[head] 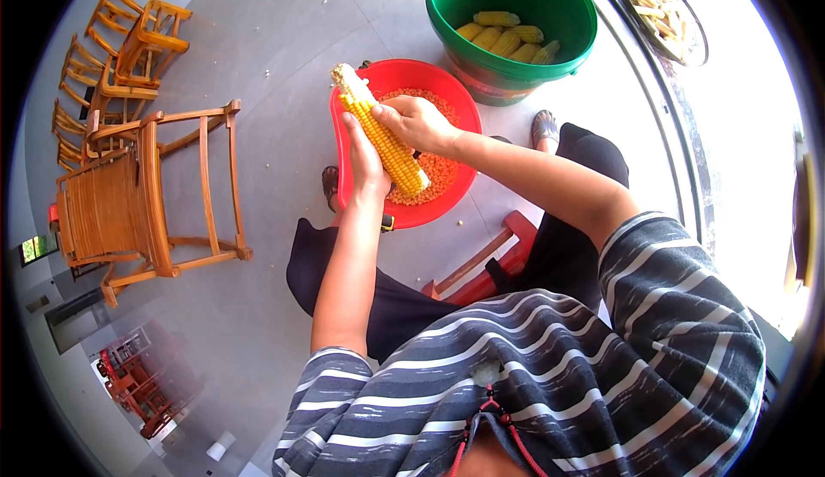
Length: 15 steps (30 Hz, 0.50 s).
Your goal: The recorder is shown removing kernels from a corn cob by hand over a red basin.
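A yellow ear of corn (390, 144) is tilted between my two hands above a red plastic basin (465, 155). Its upper tip is bare pale cob, while rows of kernels cover most of its length. My left hand (366, 158) supports the ear from the left and below, the thumb lying along it. From the other side my right hand (416, 122) grips the ear near its upper part, thumb pressed on the kernels. Loose orange kernels (439, 177) cover the bottom of the basin. The right fingers are partly hidden behind the ear.
A green bucket (445, 22) holding several corn ears (506, 42) stands beyond the basin. At upper right is a round basket of pale cobs (660, 16). Wooden chairs (155, 193) stand at left. Scattered kernels dot the grey floor (283, 129). My feet flank the basin.
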Available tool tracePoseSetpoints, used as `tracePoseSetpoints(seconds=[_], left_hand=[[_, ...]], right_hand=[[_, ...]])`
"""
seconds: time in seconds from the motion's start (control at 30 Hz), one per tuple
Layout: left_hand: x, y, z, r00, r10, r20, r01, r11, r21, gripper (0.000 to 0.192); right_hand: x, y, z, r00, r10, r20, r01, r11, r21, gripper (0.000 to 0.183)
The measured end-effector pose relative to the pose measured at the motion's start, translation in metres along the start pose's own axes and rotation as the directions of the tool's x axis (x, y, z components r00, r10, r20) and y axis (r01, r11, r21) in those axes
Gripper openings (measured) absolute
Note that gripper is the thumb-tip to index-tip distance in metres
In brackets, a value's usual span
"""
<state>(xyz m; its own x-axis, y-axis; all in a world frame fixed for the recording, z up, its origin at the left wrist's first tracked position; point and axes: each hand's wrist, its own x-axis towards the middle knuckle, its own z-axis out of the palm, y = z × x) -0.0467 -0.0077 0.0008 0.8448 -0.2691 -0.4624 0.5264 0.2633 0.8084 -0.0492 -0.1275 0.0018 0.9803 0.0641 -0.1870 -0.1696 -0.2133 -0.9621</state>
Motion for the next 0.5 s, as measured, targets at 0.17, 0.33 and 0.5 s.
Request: tracePoseSetpoints(seconds=[0.17, 0.33, 0.5], left_hand=[[0.018, 0.017, -0.016, 0.978, 0.202, -0.059, -0.210, 0.960, -0.187, 0.058], [0.026, 0.020, -0.024, 0.962, 0.247, -0.121, -0.245, 0.969, 0.031, 0.047], [0.017, 0.017, -0.007, 0.963, 0.181, -0.201, -0.176, 0.983, 0.042, 0.053]], right_hand=[[-0.006, 0.007, 0.014, 0.993, -0.109, 0.039, 0.109, 0.994, -0.007, 0.042], [-0.012, 0.014, 0.024, 0.994, 0.002, 0.112, -0.009, 0.998, 0.066, 0.060], [-0.001, 0.000, 0.015, 0.959, 0.231, 0.166, -0.251, 0.961, 0.114, 0.062]])
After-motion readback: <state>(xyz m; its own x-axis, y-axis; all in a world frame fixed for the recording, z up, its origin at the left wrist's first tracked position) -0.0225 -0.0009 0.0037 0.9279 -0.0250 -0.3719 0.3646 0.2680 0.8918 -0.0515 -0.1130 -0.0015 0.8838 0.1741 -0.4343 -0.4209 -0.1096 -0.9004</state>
